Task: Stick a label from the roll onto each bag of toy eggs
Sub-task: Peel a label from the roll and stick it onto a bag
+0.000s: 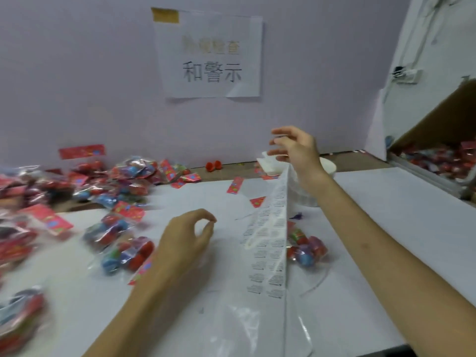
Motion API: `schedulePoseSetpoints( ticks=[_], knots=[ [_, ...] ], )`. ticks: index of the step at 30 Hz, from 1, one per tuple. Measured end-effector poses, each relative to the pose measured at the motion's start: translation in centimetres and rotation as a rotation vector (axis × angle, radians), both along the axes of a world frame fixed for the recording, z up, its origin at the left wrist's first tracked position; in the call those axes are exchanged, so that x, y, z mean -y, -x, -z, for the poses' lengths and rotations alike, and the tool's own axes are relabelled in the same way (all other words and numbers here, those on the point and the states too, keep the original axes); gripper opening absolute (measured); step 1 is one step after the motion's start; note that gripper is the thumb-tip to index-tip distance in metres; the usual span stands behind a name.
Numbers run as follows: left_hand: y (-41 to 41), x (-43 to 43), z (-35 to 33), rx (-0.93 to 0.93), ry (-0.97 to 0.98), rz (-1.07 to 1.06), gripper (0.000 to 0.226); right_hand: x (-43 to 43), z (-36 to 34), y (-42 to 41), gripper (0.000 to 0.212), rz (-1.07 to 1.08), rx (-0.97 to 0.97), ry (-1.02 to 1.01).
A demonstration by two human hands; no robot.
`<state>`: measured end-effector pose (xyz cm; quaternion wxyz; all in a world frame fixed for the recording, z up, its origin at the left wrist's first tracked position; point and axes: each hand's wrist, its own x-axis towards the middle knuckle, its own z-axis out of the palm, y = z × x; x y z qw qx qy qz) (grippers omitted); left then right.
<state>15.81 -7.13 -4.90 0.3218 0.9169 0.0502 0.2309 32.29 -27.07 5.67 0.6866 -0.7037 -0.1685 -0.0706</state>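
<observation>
– Up over the right side of the table (386, 202), what's the right hand (296, 150) doing with the label strip (273, 240)?

– It's raised well clear of the tabletop, with the forearm slanting up from the lower right corner. The strip's top end sits at its lower fingers. The rest hangs down at a slant to the table, with printed labels in two columns and a few slots that look bare. The upper fingers fan out loose. The lower ones look like they pinch the strip, but it's pretty blurry right there tbh.

– And the roll?

– The roll (306, 194) stands on the table right behind that wrist, half hidden by it. There's a white cup (329, 166) just beyond.

– Left hand?

– The left hand (185, 240) hovers low, left of the strip and well apart from the right one. Thumb and index fingertip touch in a little ring. Can't tell if a label is caught between them.

– Where are the bags?

– One bag of eggs (309, 249) lies just right of the strip, partly behind it, under the right forearm. A second bag (123, 253) lies just left of the left wrist. A pile of bags (77, 181) spreads along the left side toward the wall. A cardboard box (438, 119) at far right has more inside.
</observation>
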Motion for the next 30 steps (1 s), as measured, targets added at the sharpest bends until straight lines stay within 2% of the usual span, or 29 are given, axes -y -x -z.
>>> schedulePoseSetpoints(
  ticks=[2, 4, 7, 9, 13, 17, 21, 23, 27, 30],
  knots=[
    [-0.1, -0.4, 0.1, -0.043, -0.153, -0.095, 0.015, -3.9, -0.5, 1.0, 0.02, -0.096, 0.094, 0.188],
    [-0.1, -1.0, 0.3, -0.16, -0.28, -0.242, 0.028, -7.6, -0.2, 1.6, 0.027, -0.178, 0.164, 0.387],
    [-0.1, -2.5, 0.5, -0.385, -0.393, -0.435, 0.057, -12.9, 1.1, 1.8, 0.057, -0.313, 0.188, 0.65],
    [0.0, -3.5, 0.5, -0.502, -0.367, -0.488, 0.067, -16.3, 2.4, 1.6, 0.083, -0.381, 0.215, 0.798],
    [0.0, -4.1, 0.8, -0.639, -0.359, -0.494, 0.072, -22.8, 4.7, 1.2, 0.119, -0.438, 0.269, 0.955],
    [0.3, -3.7, 1.1, -0.641, -0.459, -0.467, 0.064, -28.5, 5.7, 1.4, 0.13, -0.418, 0.319, 1.009],
    [0.5, -4.0, 0.9, -0.558, -0.411, -0.425, 0.051, -32.9, 6.1, 1.8, 0.124, -0.416, 0.345, 1.116],
    [0.5, -4.1, 0.9, -0.508, -0.394, -0.379, 0.05, -33.7, 6.7, 1.8, 0.105, -0.409, 0.371, 1.161],
    [0.4, -4.5, 1.0, -0.466, -0.415, -0.326, 0.048, -32.6, 7.2, 1.7, 0.048, -0.348, 0.528, 1.084],
    [0.3, -4.7, 1.2, -0.418, -0.449, -0.277, 0.043, -30.3, 6.6, 2.2, 0.034, -0.407, 0.594, 1.105]
  ],
)
